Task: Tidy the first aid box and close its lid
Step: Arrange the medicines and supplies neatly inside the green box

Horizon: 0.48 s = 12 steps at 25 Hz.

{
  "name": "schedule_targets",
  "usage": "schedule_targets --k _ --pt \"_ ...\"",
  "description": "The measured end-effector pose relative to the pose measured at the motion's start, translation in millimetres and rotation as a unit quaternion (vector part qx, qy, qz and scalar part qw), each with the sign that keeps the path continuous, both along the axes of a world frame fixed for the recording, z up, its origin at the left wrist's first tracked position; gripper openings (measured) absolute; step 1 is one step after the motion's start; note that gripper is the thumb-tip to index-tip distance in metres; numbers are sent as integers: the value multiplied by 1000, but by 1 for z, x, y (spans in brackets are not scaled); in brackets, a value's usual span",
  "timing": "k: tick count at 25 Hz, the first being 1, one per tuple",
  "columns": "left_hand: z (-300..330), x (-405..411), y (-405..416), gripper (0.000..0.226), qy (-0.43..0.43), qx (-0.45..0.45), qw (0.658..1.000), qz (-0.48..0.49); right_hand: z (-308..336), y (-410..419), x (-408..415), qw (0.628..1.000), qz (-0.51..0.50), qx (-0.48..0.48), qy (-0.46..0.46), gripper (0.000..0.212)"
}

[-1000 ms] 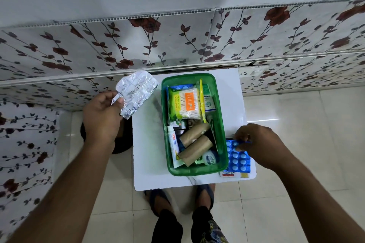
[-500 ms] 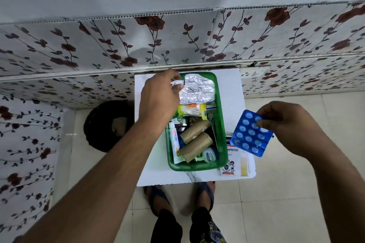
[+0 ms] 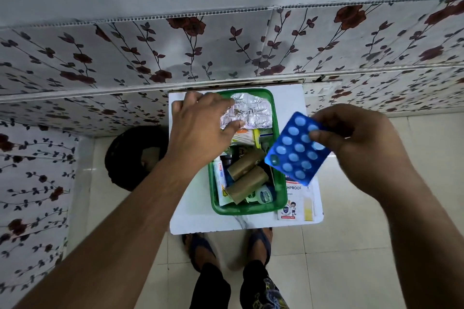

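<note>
The right hand point(image 3: 356, 148) pinches a blue pill strip point(image 3: 296, 150) above the green box point(image 3: 281, 133), long axis twelve-to-six, lying at eight o'clock below it, while the left hand point(image 3: 200, 133) presses a foil strip point(image 3: 253, 113) at twelve o'clock inside.

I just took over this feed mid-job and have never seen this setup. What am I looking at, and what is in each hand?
There is no machine: a person wears a camera on the head, looking down at their own two bare hands. On a small white table stands an open green box with cardboard rolls and tubes inside. The left hand rests on a silver blister strip at the box's far end. The right hand holds a blue pill strip in the air above the box's right rim. A plaster packet lies beside the box.
</note>
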<state>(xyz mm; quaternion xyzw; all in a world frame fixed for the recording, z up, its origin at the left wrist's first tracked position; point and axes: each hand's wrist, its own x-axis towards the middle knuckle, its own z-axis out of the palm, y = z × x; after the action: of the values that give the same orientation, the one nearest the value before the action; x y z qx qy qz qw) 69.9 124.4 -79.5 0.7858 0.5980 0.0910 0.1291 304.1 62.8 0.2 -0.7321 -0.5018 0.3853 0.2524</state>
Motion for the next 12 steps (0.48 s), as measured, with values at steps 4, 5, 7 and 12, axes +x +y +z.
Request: schedule_targets --k 4,5,7,12 --pt "1 -28 -18 27 -160 31 981 108 -32 3 -54 984 165 -59 -46 19" --pt "0 -36 -26 26 -167 24 977 132 -42 3 -65 974 204 -59 -73 21" --pt "-2 -50 -39 26 -164 0 972 170 -58 2 -80 958 251 -47 -133 23" --pt "-17 -64 -55 28 -166 -47 966 191 -79 -8 -96 931 253 69 -252 15"
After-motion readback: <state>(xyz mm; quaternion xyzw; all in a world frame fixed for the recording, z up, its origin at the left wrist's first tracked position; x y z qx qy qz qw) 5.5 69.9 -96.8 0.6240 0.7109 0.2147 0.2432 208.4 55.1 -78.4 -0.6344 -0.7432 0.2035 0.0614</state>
